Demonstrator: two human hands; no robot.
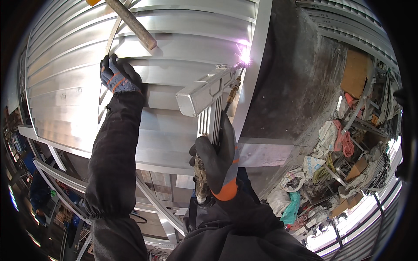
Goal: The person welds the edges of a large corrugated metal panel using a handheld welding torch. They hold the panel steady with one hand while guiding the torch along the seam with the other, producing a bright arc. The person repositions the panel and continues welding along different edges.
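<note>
My right hand (pixel 220 152), in a dark grey and orange work glove, is wrapped round the grip of a silver welding gun (pixel 196 98) with a boxy housing. From its brass-coloured nozzle a bright violet-white arc (pixel 245 56) burns at the louvred metal panel's right edge, where slat ends meet the frame bar (pixel 257 48). My left hand (pixel 119 76), gloved alike, rests on the panel (pixel 65 104). Its fingers curl over a thin strip (pixel 112 37) that crosses the slats; the grip is partly hidden. Above it a hammer (pixel 133 25) with a wooden handle lies across the slats.
Right of the panel is a dark, stained surface (pixel 287 87). Beyond it lie a cardboard piece (pixel 355 74), sacks, rags, a teal bag (pixel 291 209) and metal scraps. More slatted metal (pixel 348 21) stands at the upper right. Metal bars (pixel 159 204) cross below the panel.
</note>
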